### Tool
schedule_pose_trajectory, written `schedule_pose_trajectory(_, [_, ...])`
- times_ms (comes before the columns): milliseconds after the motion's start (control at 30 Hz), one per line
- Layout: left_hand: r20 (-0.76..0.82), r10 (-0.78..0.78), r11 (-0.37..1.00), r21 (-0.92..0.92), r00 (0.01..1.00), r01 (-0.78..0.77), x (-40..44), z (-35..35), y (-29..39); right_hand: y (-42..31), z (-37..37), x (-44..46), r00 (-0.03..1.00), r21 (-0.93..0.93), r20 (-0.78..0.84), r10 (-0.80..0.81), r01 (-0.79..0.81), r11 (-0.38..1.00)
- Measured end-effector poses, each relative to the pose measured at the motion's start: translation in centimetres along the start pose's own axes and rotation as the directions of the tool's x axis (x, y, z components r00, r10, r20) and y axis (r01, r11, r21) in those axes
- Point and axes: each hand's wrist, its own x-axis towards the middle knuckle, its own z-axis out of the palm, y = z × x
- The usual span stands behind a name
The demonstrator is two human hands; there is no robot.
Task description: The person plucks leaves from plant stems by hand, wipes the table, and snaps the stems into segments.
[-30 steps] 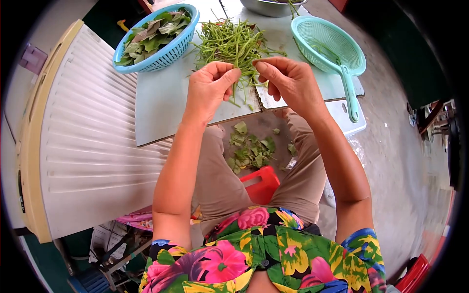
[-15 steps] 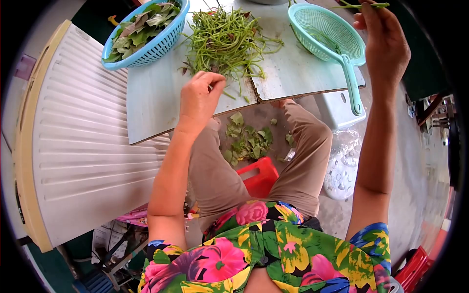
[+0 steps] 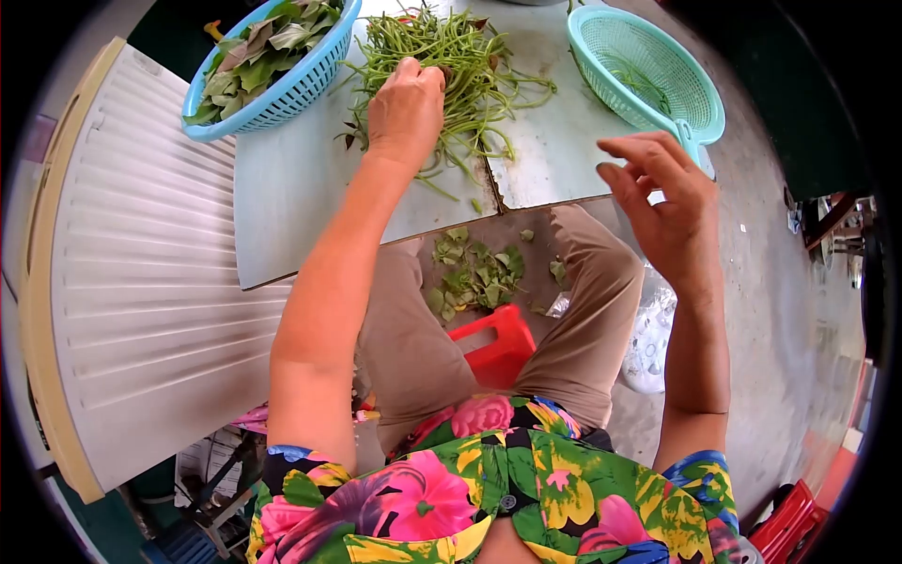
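A loose pile of thin green stems lies on the pale blue tabletop. At the pile's near left side is my left hand, back up, its fingers bent down among the stems; whether they grip one is hidden. My right hand hangs in the air beyond the table's front right edge, thumb and fingers apart with nothing between them. Just above it stands a turquoise handled strainer with a few green stems inside. At the upper left a blue basket holds many broad leaves.
The table has a seam down its middle. Leaves lie on the floor between my knees, near a red stool. A large white ribbed panel stands at the left. Part of a metal bowl shows at the top.
My right hand, which held a green stem at the upper right, has come back down and left without it. My left hand has moved up and onto the pile. The view has shifted slightly.
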Motion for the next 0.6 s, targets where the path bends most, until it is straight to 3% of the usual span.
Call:
schedule_pose_trajectory(100, [-0.098, 0.017, 0.997, -0.068, 0.995, -0.023, 0.2, -0.5, -1.1, 0.5, 0.8, -1.1, 0.996, 0.005, 0.081, 0.021, -0.022, 1.000])
schedule_pose_trajectory(200, [-0.141, -0.024, 0.978, -0.211, 0.990, -0.007, 0.3, -1.9, -1.8, 0.9, 1.6, -1.8, 0.990, 0.031, 0.139, 0.034, -0.039, 0.999])
schedule_pose_trajectory(267, [-0.117, 0.003, 0.980, -0.197, 0.993, -0.026, 0.1, -2.1, -1.3, 0.3, 2.1, -2.3, 0.984, 0.025, 0.172, 0.041, -0.046, 0.999])
schedule_pose_trajectory(333, [-0.038, 0.115, 0.993, 0.000, 0.993, -0.116, -0.4, -1.9, -0.3, -0.1, 3.0, -2.9, 0.979, 0.074, 0.198, -0.056, 0.042, 0.996])
schedule_pose_trajectory(367, [0.112, 0.074, 0.990, 0.115, 0.991, -0.087, -0.3, -1.2, -0.7, -0.6, 3.1, -3.2, 0.968, 0.083, 0.246, -0.048, 0.028, 0.996])
schedule_pose_trajectory(400, [0.108, 0.076, 0.990, 0.114, 0.991, -0.089, 0.0, -1.0, -0.9, -0.8, 3.2, -3.6, 0.969, 0.080, 0.243, -0.049, 0.031, 0.996])
schedule_pose_trajectory(500, [-0.045, -0.084, 0.980, -0.183, 0.995, 0.074, 0.8, -1.6, -1.8, -1.1, 2.9, -4.7, 0.967, 0.095, 0.245, -0.071, 0.049, 0.994])
schedule_pose_trajectory(533, [-0.047, -0.079, 0.981, -0.182, 0.996, 0.069, 1.2, -2.0, -2.0, -1.0, 2.8, -4.9, 0.968, 0.094, 0.240, -0.070, 0.049, 0.994])
schedule_pose_trajectory(600, [-0.152, -0.195, 0.908, -0.401, 0.969, 0.120, 1.8, -2.9, -2.6, -0.6, 2.8, -5.4, 0.973, 0.075, 0.222, -0.059, 0.043, 0.996])
